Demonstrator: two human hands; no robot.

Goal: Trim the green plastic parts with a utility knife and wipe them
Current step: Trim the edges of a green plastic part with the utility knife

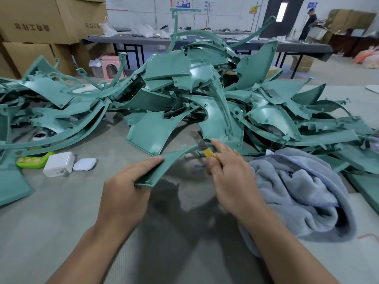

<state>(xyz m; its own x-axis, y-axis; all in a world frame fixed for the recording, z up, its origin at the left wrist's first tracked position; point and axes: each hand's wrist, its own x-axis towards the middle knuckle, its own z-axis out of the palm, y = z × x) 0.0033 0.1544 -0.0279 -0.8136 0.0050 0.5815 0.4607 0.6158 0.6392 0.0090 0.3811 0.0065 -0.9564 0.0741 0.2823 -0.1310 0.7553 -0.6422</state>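
Observation:
My left hand (pixel 125 189) grips the wide near end of a curved green plastic part (pixel 164 163), held just above the grey table (pixel 82 212). My right hand (pixel 229 175) holds a yellow utility knife (pixel 206 147). Its extended blade lies against the part's narrow far end, and my index finger stretches along the knife's top. A big pile of green plastic parts (pixel 194 95) covers the table behind both hands. A crumpled grey-blue towel (pixel 303 193) lies to the right of my right hand.
A white charger block (pixel 59 163), a small white case (pixel 85 163) and a lime-green gadget (pixel 32 161) lie left of my left hand. More green parts (pixel 12 185) sit at the left edge. Cardboard boxes (pixel 41 21), a long bench (pixel 205 41) and a standing person (pixel 308 23) are behind.

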